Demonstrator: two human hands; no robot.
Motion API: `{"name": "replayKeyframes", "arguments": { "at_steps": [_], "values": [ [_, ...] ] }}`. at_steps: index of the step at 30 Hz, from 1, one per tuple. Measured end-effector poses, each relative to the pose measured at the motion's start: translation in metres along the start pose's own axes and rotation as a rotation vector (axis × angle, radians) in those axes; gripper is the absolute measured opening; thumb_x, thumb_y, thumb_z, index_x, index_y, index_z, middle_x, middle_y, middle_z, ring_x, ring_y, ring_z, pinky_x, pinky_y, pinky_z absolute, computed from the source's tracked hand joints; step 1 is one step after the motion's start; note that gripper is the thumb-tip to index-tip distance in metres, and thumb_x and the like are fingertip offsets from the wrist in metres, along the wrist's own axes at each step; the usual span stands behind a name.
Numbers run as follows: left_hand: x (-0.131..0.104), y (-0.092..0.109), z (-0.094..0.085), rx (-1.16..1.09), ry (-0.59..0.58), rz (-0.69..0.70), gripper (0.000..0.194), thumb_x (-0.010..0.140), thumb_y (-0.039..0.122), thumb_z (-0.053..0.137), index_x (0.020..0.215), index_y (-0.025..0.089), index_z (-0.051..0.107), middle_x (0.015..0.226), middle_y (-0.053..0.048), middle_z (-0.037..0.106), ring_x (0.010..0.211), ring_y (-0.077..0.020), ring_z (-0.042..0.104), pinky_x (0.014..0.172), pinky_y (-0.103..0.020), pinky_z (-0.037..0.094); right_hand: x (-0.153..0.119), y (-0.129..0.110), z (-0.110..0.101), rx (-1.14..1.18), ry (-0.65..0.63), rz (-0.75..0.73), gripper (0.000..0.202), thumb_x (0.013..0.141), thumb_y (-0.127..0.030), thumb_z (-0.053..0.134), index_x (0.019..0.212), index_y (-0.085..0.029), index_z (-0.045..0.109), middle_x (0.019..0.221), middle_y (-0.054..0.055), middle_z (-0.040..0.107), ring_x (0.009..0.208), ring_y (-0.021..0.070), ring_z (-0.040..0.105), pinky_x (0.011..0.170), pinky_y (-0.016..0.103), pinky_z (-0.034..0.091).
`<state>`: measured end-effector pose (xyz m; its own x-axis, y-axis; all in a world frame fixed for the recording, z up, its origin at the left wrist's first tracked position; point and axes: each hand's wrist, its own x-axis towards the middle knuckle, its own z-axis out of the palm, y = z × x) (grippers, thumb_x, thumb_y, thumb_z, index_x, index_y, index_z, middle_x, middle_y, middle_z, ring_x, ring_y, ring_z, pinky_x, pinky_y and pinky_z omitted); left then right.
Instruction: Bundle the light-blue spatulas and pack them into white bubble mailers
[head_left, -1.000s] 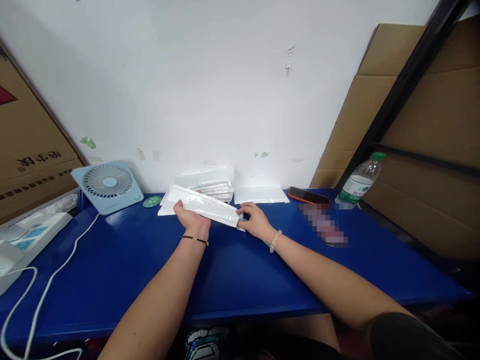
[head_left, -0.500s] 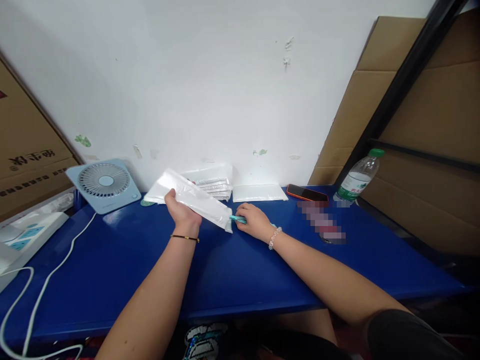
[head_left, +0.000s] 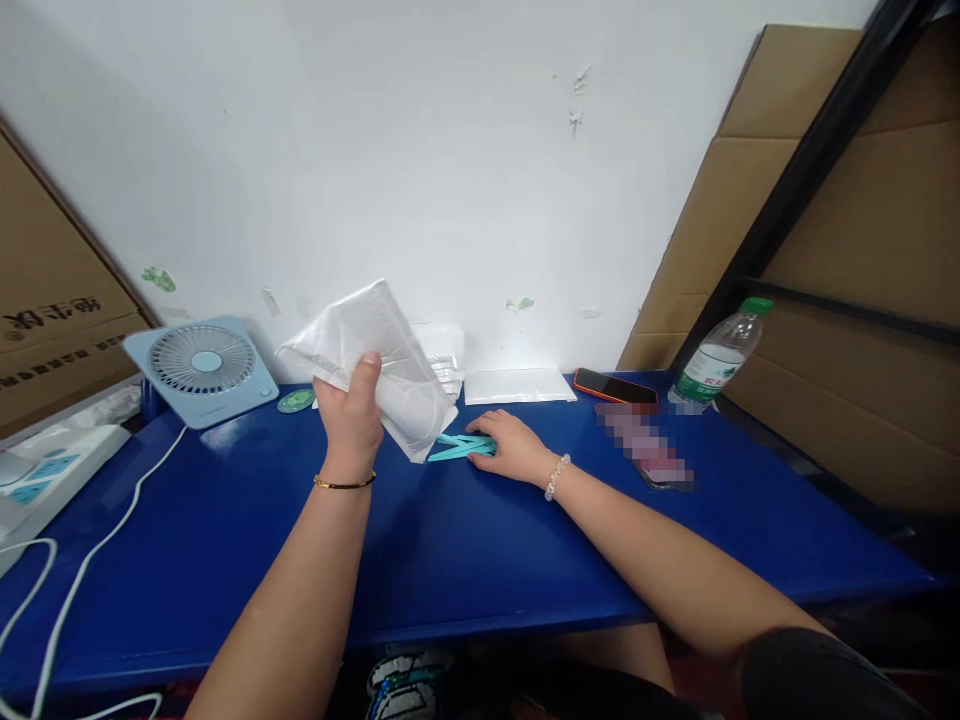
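My left hand (head_left: 352,405) grips a white plastic pouch (head_left: 397,370), thumb across its front, and holds it tilted above the table. The pouch's lower end comes down close to a bunch of thin teal strips (head_left: 454,447). Over the right part of that bunch my right hand (head_left: 514,445) is closed, resting low at the table; the strips fan out to the left from under its fingers. What the strips are exactly I cannot tell. Behind the pouch, partly hidden, is a stack of white packets (head_left: 448,365). One flat white packet (head_left: 519,386) lies to its right against the wall.
A blue table (head_left: 480,560) carries a light-blue fan (head_left: 206,360) and a power strip (head_left: 56,475) with white cables at left. At right are an orange-edged phone (head_left: 615,387), a blurred-out item (head_left: 649,445) and a green-capped water bottle (head_left: 720,355). Cardboard stands at both sides.
My left hand has turned the pouch more upright and lifted its top. The pouch's lower end has moved left, away from the teal strips, which now show spread out by my right hand.
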<state>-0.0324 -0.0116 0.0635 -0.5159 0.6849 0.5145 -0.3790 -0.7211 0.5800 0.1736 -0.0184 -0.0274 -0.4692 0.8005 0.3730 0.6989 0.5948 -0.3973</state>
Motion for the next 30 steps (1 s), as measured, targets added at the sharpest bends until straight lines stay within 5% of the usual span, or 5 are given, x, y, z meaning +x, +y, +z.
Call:
{"name": "replayKeyframes", "arguments": {
  "at_steps": [8,13,19,27,30],
  "values": [
    [0.021,-0.032,-0.024,0.038,0.247,-0.057,0.022,0.076,0.023,0.065,0.097,0.014,0.062,0.098,-0.007,0.066,0.095,-0.0170,0.064,0.092,-0.034,0.050,0.000,-0.008,-0.003,0.115,0.176,0.080,0.047,0.074,-0.033,0.066,0.117,-0.022,0.052,0.113,0.008,0.060,0.101,0.0224,0.057,0.082,0.035,0.045],
    [0.024,-0.045,-0.038,0.027,0.416,-0.192,0.020,0.078,0.017,0.061,0.098,0.012,0.060,0.100,-0.010,0.065,0.090,-0.0174,0.066,0.089,-0.039,0.052,0.002,-0.005,0.000,0.271,0.107,0.154,0.023,0.078,-0.031,0.062,0.099,-0.023,0.057,0.086,0.000,0.068,0.080,0.0165,0.063,0.074,0.031,0.046],
    [0.023,-0.047,-0.039,0.001,0.415,-0.225,0.020,0.079,0.017,0.062,0.099,0.014,0.060,0.102,-0.009,0.065,0.090,-0.0170,0.067,0.087,-0.037,0.054,0.005,-0.007,-0.003,0.271,0.285,0.142,0.018,0.078,-0.029,0.061,0.095,-0.023,0.060,0.091,0.003,0.060,0.079,0.0158,0.057,0.071,0.029,0.046],
    [0.000,-0.056,-0.022,-0.132,0.446,-0.548,0.021,0.081,0.011,0.059,0.102,0.011,0.061,0.095,-0.010,0.069,0.087,-0.0174,0.068,0.083,-0.035,0.056,0.011,0.002,0.002,0.381,0.336,0.249,0.010,0.070,-0.023,0.065,0.080,-0.020,0.065,0.100,0.004,0.048,0.086,0.0169,0.053,0.079,0.032,0.047],
    [-0.005,-0.058,-0.019,-0.183,0.429,-0.636,0.020,0.083,0.012,0.057,0.102,0.009,0.061,0.091,-0.011,0.070,0.086,-0.0178,0.068,0.082,-0.033,0.057,0.011,0.004,0.000,0.401,0.373,0.251,0.026,0.067,-0.023,0.068,0.093,-0.021,0.066,0.110,0.006,0.047,0.097,0.0197,0.053,0.085,0.033,0.045]
  ]
}}
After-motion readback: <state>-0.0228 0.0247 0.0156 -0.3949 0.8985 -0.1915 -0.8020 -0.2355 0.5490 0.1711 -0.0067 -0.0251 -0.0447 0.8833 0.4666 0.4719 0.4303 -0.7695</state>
